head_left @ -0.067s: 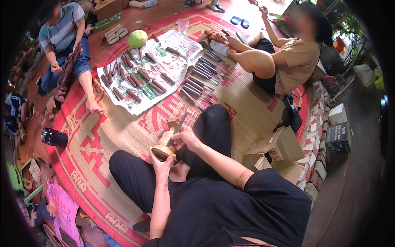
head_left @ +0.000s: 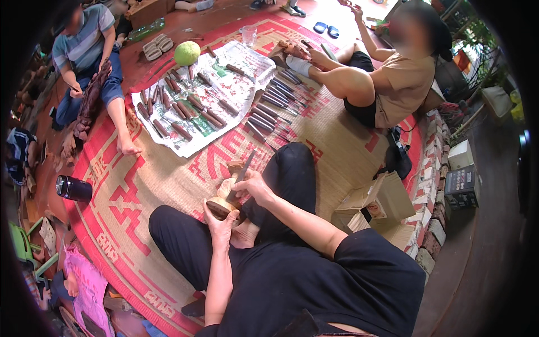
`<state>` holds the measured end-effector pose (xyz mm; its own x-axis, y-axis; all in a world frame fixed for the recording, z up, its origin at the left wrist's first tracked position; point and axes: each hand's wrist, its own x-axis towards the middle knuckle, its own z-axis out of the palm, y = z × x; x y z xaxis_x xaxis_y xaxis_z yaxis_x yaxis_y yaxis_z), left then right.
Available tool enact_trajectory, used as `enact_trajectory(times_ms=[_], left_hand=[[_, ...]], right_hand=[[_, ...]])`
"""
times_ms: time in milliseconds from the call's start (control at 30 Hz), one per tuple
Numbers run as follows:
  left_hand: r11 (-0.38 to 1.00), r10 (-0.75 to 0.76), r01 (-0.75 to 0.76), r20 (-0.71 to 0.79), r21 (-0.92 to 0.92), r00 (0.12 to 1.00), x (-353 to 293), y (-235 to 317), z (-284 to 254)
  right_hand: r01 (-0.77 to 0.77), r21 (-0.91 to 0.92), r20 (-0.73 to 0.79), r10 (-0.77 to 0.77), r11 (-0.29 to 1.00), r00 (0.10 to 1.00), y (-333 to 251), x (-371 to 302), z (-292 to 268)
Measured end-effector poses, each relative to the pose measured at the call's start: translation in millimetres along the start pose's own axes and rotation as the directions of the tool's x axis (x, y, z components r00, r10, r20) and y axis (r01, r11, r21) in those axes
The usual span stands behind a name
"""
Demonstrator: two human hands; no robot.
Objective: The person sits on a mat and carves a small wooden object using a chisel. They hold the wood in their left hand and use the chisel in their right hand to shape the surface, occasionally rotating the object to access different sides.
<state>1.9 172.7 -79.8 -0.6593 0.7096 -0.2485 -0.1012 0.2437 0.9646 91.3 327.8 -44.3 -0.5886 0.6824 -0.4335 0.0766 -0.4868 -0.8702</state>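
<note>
My left hand [head_left: 221, 226] is closed around the lower end of a pale wood carving [head_left: 225, 187], which has a dark brown flat base [head_left: 218, 209]. The carving leans away from me between my crossed legs, above my bare foot. In my right hand [head_left: 256, 187] is a long, flat, dark grey file [head_left: 247, 164], its far end pointing up and away. The file's near part lies against the carving's side, close to the base. My fingers partly hide where the two meet.
A red-and-tan woven mat [head_left: 185, 185] lies beneath me. Ahead, a white printed sheet [head_left: 182, 147] bears several brown-handled carving tools; more lie in rows beside it. A black tumbler [head_left: 73, 187] is at left, an open cardboard box [head_left: 387, 202] at right. Two people sit across, handling carvings.
The file has shifted slightly up and left, and the carving has tipped a little with it. At far left, the other person's hand has moved closer to the dark carving.
</note>
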Motion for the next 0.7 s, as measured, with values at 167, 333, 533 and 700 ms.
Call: enact_trajectory(times_ms=[167, 333, 533, 700], left_hand=[[1.0, 0.008, -0.008, 0.004, -0.012, 1.0, -3.2, 8.7, 2.8], [0.999, 0.014, -0.013, -0.005, 0.034, 1.0, -2.9, 12.1, 3.2], [0.995, 0.072, -0.072, -0.001, 0.064, 0.997, -2.8, 8.2, 4.8], [0.976, 0.154, -0.152, 0.001, 0.156, 0.988, -5.8, 17.9, 5.9]], right_hand=[[-0.029, -0.04, -0.03, 0.028, 0.999, 0.999, 4.8, -1.0, -0.9], [-0.002, -0.035, -0.03, 0.001, 0.999, 1.0, 5.4, 2.3, -3.6], [-0.114, -0.021, -0.01, 0.114, 0.993, 0.993, 8.3, -0.9, -1.5], [-0.017, 0.008, -0.042, 0.017, 1.0, 0.999, -2.3, 3.7, -9.5]])
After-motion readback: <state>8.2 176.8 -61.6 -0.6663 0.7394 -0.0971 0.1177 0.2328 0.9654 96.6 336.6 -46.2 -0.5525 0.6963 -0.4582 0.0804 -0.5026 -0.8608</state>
